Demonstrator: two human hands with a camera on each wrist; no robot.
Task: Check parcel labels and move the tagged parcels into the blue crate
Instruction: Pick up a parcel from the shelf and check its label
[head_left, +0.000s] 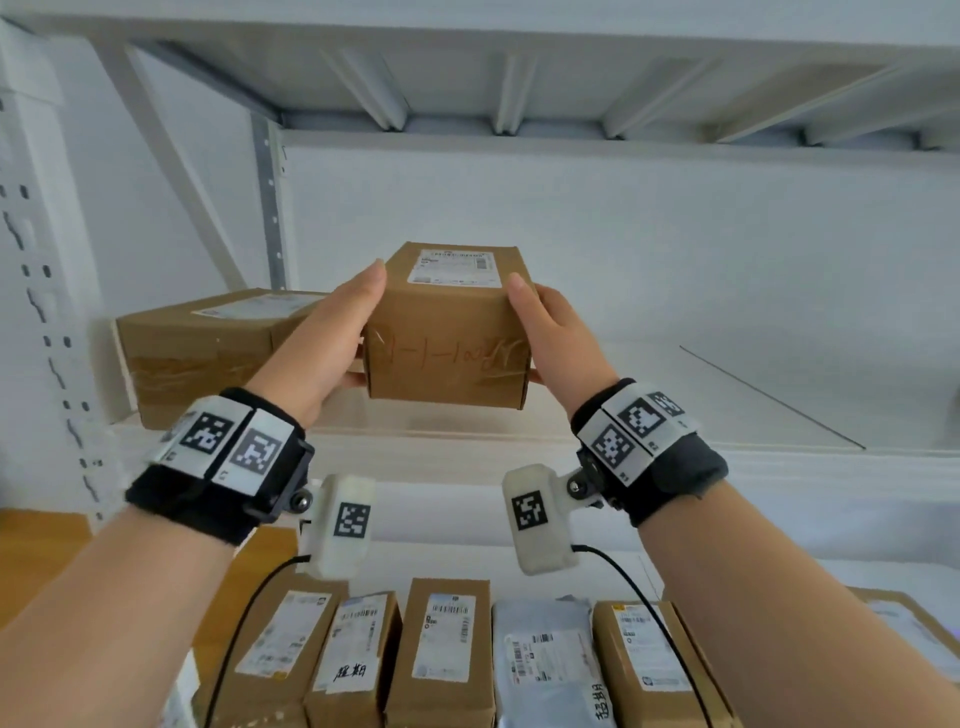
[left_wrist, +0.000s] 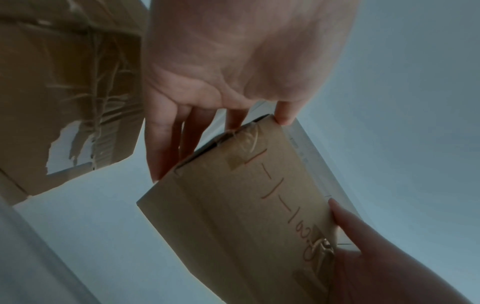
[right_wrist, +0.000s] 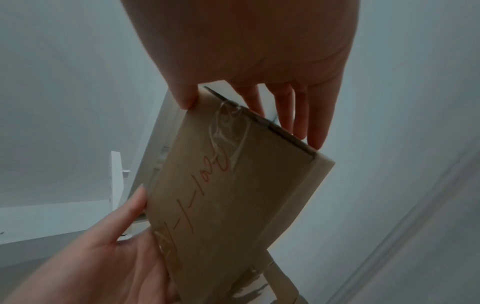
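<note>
A small brown parcel (head_left: 447, 338) with a white label (head_left: 457, 267) on top and red handwriting on its near face is held just above the white shelf (head_left: 701, 395). My left hand (head_left: 332, 332) grips its left end, thumb on the upper edge and fingers underneath. My right hand (head_left: 550, 332) grips the right end the same way. The left wrist view shows the left hand (left_wrist: 207, 82) on the parcel (left_wrist: 246, 205). In the right wrist view my right hand (right_wrist: 259, 61) is on the parcel (right_wrist: 233, 195). No blue crate is in view.
A larger taped carton (head_left: 197, 358) lies on the same shelf just left of my left hand. Below, a row of labelled parcels (head_left: 447, 649) and a grey poly bag (head_left: 545, 654) stand on a lower level; two carry handwritten tags. A shelf board (head_left: 519, 78) hangs overhead.
</note>
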